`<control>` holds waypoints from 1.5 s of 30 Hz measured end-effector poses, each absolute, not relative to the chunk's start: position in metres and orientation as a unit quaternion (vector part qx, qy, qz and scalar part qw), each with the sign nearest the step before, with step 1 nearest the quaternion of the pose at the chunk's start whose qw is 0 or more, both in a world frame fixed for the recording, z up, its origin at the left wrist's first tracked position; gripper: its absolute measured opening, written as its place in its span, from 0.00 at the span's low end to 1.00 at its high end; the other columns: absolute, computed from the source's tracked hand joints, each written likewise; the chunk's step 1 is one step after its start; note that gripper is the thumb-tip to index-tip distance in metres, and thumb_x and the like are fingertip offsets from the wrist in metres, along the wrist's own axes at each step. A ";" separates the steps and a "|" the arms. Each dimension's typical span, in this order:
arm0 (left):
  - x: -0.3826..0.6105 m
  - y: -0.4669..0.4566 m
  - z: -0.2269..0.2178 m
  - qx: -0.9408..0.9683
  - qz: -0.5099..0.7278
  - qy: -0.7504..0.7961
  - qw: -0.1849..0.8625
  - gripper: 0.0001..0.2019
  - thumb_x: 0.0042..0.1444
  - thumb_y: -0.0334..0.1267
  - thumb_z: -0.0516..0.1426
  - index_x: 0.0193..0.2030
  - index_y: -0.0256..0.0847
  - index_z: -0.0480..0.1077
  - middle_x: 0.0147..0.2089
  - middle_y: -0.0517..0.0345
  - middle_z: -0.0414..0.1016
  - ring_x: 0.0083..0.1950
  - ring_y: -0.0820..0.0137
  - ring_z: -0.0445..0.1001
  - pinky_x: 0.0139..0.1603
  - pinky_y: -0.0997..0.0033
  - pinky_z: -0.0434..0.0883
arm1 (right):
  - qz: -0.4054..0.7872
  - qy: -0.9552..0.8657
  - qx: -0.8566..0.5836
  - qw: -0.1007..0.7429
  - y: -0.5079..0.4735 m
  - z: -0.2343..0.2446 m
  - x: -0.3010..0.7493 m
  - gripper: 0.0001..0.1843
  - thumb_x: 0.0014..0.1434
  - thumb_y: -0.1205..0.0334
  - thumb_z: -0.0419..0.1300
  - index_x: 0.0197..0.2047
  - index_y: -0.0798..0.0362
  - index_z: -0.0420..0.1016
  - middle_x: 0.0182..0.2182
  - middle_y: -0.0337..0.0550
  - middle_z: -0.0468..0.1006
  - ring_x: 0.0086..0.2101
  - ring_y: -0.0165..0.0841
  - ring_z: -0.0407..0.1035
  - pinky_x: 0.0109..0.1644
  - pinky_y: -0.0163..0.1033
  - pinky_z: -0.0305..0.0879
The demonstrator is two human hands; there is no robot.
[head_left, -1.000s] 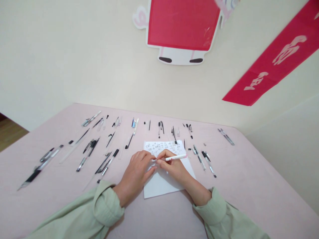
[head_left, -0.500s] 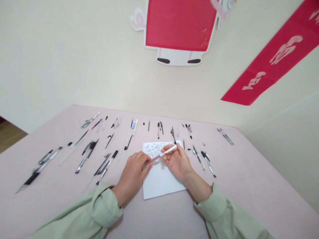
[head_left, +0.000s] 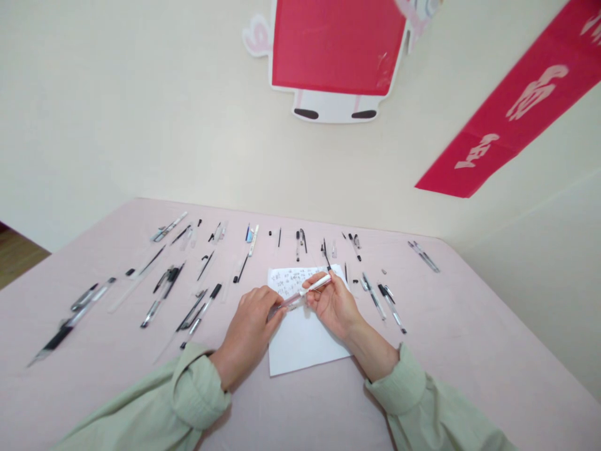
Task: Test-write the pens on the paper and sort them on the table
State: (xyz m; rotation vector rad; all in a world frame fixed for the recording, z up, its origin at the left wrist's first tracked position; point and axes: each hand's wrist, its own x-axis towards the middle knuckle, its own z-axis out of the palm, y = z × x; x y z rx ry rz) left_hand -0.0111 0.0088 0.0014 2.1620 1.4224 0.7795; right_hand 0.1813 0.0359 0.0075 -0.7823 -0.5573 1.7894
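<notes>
A white and pinkish pen (head_left: 318, 283) is held between both hands above a sheet of white paper (head_left: 305, 344). My left hand (head_left: 251, 322) pinches its lower left end. My right hand (head_left: 334, 307) has its fingers closed round the white upper right part. Between the fingertips a small clear piece shows near the pen's middle, too small to make out. Rows of small handwritten marks cover the upper part of the sheet, partly hidden by the hands.
Pens and pen parts lie across the pink tablecloth (head_left: 300, 413). Left are a black-gripped pen (head_left: 63, 335) and a black-capped pen (head_left: 201, 315); right are a clear pen (head_left: 374, 296) and a pair of pens (head_left: 423, 255). A pale wall with red decorations (head_left: 338, 47) stands behind.
Both hands keep their hold on the pen. Its white end has tipped very slightly in the right fingers, and the whole view has shifted a little.
</notes>
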 end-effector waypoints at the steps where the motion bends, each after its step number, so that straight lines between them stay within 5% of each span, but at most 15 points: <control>1: -0.011 0.009 0.002 0.780 0.281 0.514 0.219 0.04 0.60 0.37 0.53 0.35 0.42 0.68 0.37 0.56 0.71 0.41 0.62 0.68 0.43 0.60 0.64 | 0.749 -0.229 -0.328 0.528 0.036 0.008 0.181 0.26 0.67 0.51 0.46 0.31 0.57 0.77 0.29 0.48 0.80 0.23 0.28 0.70 0.30 0.32 0.69; 11: -0.010 0.009 0.005 0.779 0.280 0.515 0.223 0.05 0.60 0.38 0.53 0.35 0.42 0.68 0.37 0.56 0.71 0.41 0.62 0.68 0.44 0.60 0.64 | 0.739 -0.266 -0.339 0.518 0.035 0.007 0.182 0.30 0.63 0.39 0.48 0.38 0.57 0.78 0.35 0.50 0.81 0.26 0.29 0.71 0.35 0.36 0.69; 17: -0.010 0.009 0.008 0.783 0.277 0.507 0.232 0.08 0.62 0.40 0.52 0.35 0.42 0.69 0.37 0.56 0.72 0.41 0.62 0.69 0.45 0.60 0.64 | 0.654 -0.465 -0.385 0.455 0.027 0.000 0.171 0.15 0.55 0.55 0.64 0.44 0.53 0.75 0.36 0.43 0.79 0.29 0.29 0.71 0.36 0.37 0.69; 26: -0.012 0.013 0.003 0.804 0.271 0.470 0.243 0.11 0.63 0.44 0.51 0.36 0.44 0.70 0.38 0.56 0.73 0.41 0.62 0.70 0.45 0.60 0.64 | 0.563 -0.559 -0.419 0.441 0.028 0.006 0.171 0.13 0.60 0.51 0.56 0.37 0.53 0.68 0.30 0.40 0.75 0.26 0.28 0.69 0.32 0.36 0.67; 31: -0.013 0.015 0.003 0.808 0.269 0.468 0.235 0.13 0.64 0.45 0.48 0.35 0.44 0.70 0.38 0.55 0.74 0.42 0.61 0.70 0.46 0.58 0.65 | 0.330 -0.605 -0.542 0.482 0.059 0.022 0.236 0.10 0.60 0.55 0.54 0.38 0.52 0.68 0.31 0.40 0.74 0.27 0.29 0.67 0.33 0.35 0.64; 35: -0.013 0.013 0.004 0.807 0.274 0.469 0.233 0.14 0.64 0.45 0.47 0.35 0.44 0.70 0.38 0.54 0.74 0.41 0.61 0.70 0.46 0.58 0.65 | 0.044 -0.549 -0.771 0.321 0.071 0.027 0.328 0.12 0.62 0.60 0.50 0.45 0.51 0.71 0.35 0.41 0.76 0.34 0.32 0.69 0.39 0.35 0.62; 39: -0.013 0.013 0.004 0.808 0.273 0.465 0.238 0.14 0.64 0.45 0.47 0.36 0.44 0.70 0.38 0.55 0.74 0.41 0.61 0.71 0.46 0.58 0.65 | -0.012 -0.455 -0.853 0.256 0.056 0.012 0.399 0.14 0.59 0.67 0.51 0.45 0.57 0.73 0.39 0.52 0.75 0.39 0.38 0.69 0.41 0.38 0.60; 45: -0.013 0.015 0.002 0.808 0.273 0.468 0.230 0.12 0.64 0.44 0.49 0.36 0.44 0.71 0.38 0.56 0.74 0.42 0.61 0.71 0.45 0.59 0.66 | -0.052 -0.391 -0.892 0.220 0.053 -0.009 0.435 0.18 0.59 0.66 0.52 0.52 0.58 0.68 0.41 0.52 0.73 0.39 0.38 0.69 0.38 0.38 0.58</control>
